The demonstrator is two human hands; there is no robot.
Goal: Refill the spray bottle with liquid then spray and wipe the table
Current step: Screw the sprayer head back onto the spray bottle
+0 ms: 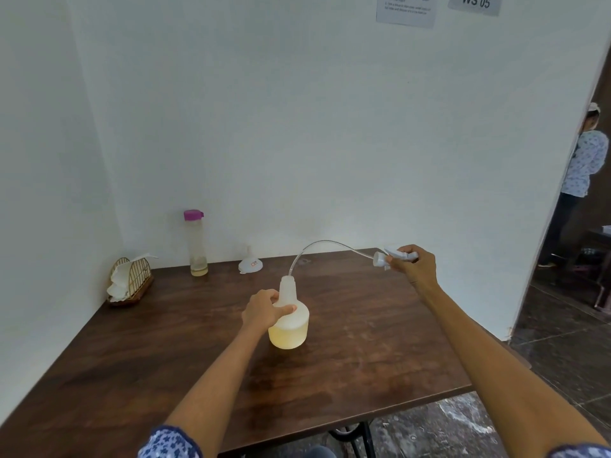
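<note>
A translucent spray bottle body [291,328] stands on the dark wooden table [165,358], its lower part holding pale yellow liquid. My left hand [263,310] grips its shoulder below the open neck. My right hand [413,264] holds the white spray head [388,256] up and to the right of the bottle. The head's clear dip tube [317,245] arcs back down, its end in the bottle's neck. A tall clear refill bottle [197,244] with a purple cap stands at the back, almost drained. A white funnel [250,264] lies beside it.
A wire napkin holder [130,280] with white paper napkins sits at the table's left rear, near the wall. White walls close the left and back sides. The table's right edge meets an open tiled floor, where a person [582,166] stands in the doorway.
</note>
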